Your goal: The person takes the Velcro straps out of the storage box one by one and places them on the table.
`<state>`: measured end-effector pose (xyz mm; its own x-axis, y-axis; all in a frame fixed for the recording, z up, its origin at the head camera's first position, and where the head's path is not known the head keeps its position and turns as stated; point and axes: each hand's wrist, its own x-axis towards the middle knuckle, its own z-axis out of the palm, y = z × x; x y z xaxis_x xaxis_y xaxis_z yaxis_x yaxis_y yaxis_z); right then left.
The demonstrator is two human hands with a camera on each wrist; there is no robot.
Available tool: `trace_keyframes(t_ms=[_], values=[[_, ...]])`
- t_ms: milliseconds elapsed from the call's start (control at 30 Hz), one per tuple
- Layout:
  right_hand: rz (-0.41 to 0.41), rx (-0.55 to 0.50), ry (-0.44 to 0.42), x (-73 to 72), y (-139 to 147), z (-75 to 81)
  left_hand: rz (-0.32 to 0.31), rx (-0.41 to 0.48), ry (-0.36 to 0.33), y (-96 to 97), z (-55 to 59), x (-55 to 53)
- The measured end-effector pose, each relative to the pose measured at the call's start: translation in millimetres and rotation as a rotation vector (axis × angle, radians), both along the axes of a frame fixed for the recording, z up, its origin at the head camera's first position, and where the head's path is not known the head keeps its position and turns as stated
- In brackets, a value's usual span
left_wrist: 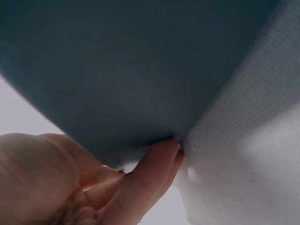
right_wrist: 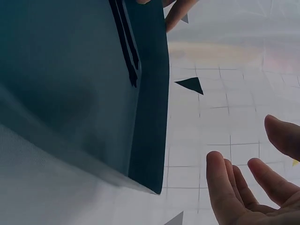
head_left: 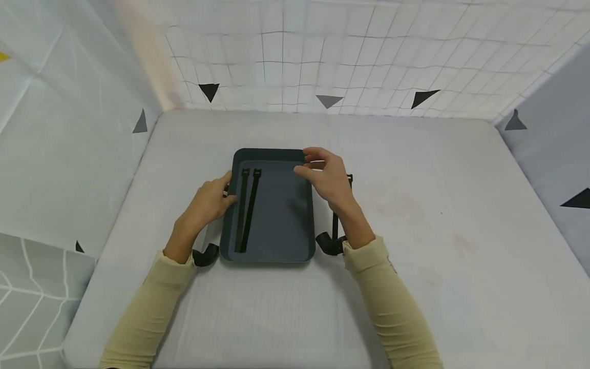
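Note:
A dark blue-grey rectangular tray lies in front of me. Two black hook-and-loop cable straps rest side by side along its left part. My left hand grips the tray's left side, thumb at the rim; in the left wrist view its fingers press against the tray's outer wall. Over the tray's far right corner hovers my right hand, fingers loosely bent with nothing between them. The right wrist view shows this hand apart from the tray wall.
Right of the tray another black strap lies on the white table, partly hidden by my right wrist. Black wrist mounts sit under both forearms. White sheets with a grid and triangle marks stand behind and beside the table.

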<state>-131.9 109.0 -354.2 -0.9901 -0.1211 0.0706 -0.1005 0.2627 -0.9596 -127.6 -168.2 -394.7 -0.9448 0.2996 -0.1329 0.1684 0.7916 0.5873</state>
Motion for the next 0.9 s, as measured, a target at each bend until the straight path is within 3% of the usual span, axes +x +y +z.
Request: trace_keyframes(t_ms=[333, 667, 900], values=[[0.012, -0.014, 0.015, -0.6, -9.1, -1.6, 0.01, 0.005, -0.003, -0.2, 3.2, 2.0], [0.021, -0.024, -0.046, -2.5, -15.7, -8.2, 0.017, -0.008, -0.033, 0.3, 1.0, 2.9], [0.045, -0.058, -0.042, -5.4, -22.4, -11.1, 0.01, 0.01, 0.005, 0.9, 0.5, 1.9]])
